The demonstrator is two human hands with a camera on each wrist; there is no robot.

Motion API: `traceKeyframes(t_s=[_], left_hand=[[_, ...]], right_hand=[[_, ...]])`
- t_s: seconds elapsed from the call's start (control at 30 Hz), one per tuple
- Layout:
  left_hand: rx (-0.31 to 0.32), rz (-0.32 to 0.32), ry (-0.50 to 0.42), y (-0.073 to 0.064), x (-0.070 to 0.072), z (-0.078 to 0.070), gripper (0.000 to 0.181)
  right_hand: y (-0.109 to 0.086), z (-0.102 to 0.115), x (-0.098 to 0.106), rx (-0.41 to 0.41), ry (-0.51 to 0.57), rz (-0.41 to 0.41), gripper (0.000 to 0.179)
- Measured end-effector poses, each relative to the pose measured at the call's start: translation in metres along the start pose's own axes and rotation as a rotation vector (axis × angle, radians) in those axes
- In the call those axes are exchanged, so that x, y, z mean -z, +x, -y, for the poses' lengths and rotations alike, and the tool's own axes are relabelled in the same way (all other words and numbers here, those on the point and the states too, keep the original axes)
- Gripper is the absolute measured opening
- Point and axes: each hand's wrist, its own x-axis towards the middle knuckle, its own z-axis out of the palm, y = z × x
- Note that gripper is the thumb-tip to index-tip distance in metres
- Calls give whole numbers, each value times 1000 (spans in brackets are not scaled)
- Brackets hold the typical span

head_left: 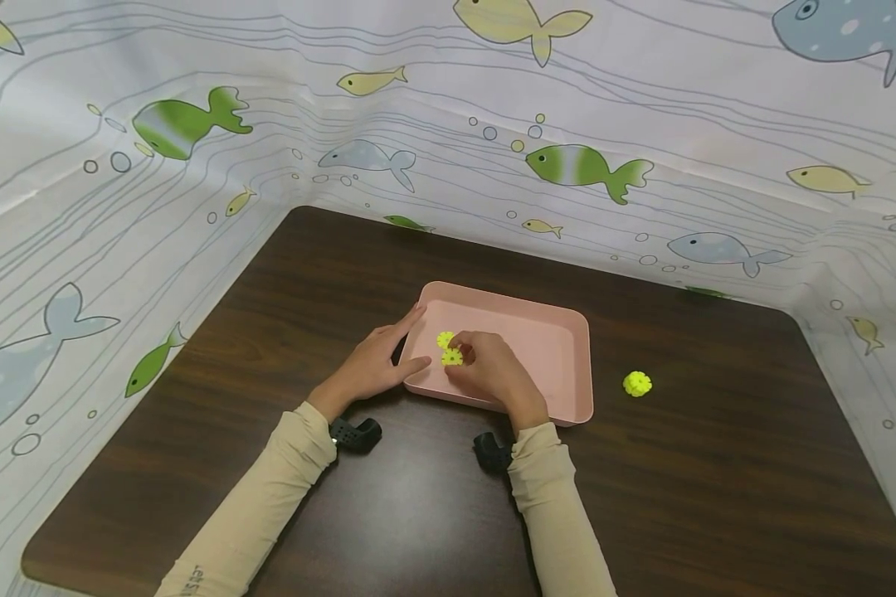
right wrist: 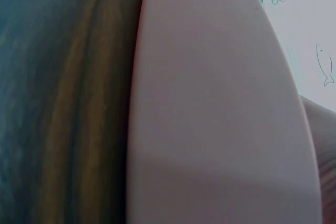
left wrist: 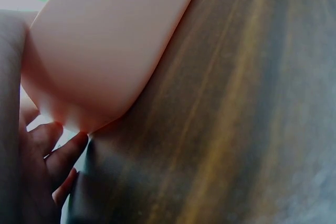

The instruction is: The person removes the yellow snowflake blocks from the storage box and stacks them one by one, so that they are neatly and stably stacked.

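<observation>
A shallow pink tray (head_left: 530, 303) lies on the table. My left hand (head_left: 369, 361) rests against its left end, the thumb reaching over the near side and the fingers spread along the left wall. In the left wrist view, fingertips touch the outside of the tray (left wrist: 115, 40). Inside the tray's left part, my right hand (head_left: 489, 361) pinches a yellow flower-shaped disc (head_left: 452, 357) between thumb and fingers. Just behind it shows a second yellow flower-shaped disc (head_left: 444, 339), partly overlapped. The right wrist view has the tray's outer wall (right wrist: 210, 87) hiding most of that hand.
To the right of the tray, a small cluster of yellow flower-shaped pieces (head_left: 637, 383) sits on the dark wooden table (head_left: 724, 464). A white fish-print curtain (head_left: 463, 182) hangs around the table's back and sides. Black wrist bands (head_left: 356, 434) sit at both wrists.
</observation>
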Motion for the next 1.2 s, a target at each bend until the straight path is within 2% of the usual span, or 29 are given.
traceKeyframes(t_s=[0.33, 0.57, 0.7, 0.87, 1.03, 1.1, 1.2], left_hand=[[2, 3, 4, 2, 0, -1, 86], [-1, 3, 1, 2, 0, -1, 86], [-4, 2, -7, -1, 1, -1, 86], [-24, -9, -17, -1, 1, -1, 86], [-41, -16, -19, -1, 1, -2, 85], [-44, -16, -18, 0, 1, -2, 85], [-40, -10, -17, 1, 0, -3, 85]], right_hand=[[-3, -7, 6, 71, -49, 26, 33], [-4, -9, 8, 97, -41, 46, 20], [-7, -12, 10, 107, -50, 24, 17], [-24, -23, 31, 114, -45, -83, 24], [-54, -51, 67, 106, -37, -260, 32], [-69, -65, 83, 59, -45, -331, 34], [-96, -90, 105, -69, -63, -415, 35]])
